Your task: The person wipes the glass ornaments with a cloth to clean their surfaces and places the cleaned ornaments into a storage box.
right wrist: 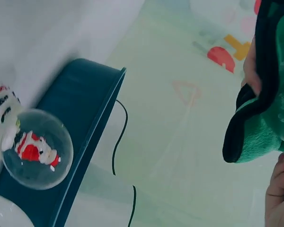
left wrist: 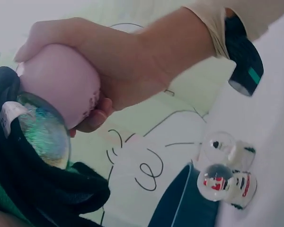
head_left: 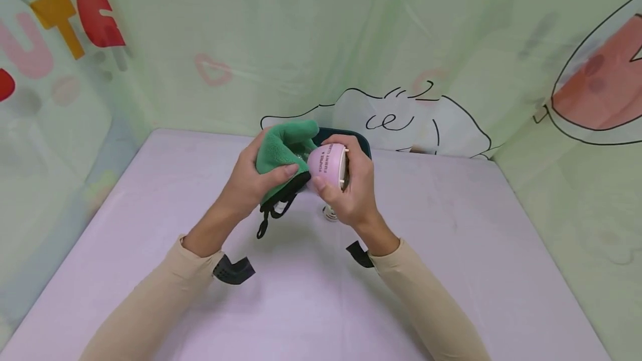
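My left hand (head_left: 243, 185) grips a green plush cloth (head_left: 276, 152) with black edging and a hanging loop, its thumb lying over the near side. In my right hand (head_left: 358, 185) is a snow globe by its pink, rounded base (head_left: 326, 166), which carries dark lettering. The globe's glittery clear dome (left wrist: 47, 135) faces left, into the folds of the cloth. From the left wrist view, the cloth (left wrist: 42, 189) wraps partly around this dome, and a small white label (left wrist: 12, 116) shows on it. Much of the dome is hidden by the cloth in the head view.
A dark teal bin (head_left: 365, 141) stands behind my hands near the table's back edge. Two small snow globes with white bases, one holding a red-and-white figure (left wrist: 215, 183), stand beside the bin. Black wrist mounts (head_left: 234, 270) stick out from both sleeves. Printed curtains surround the table.
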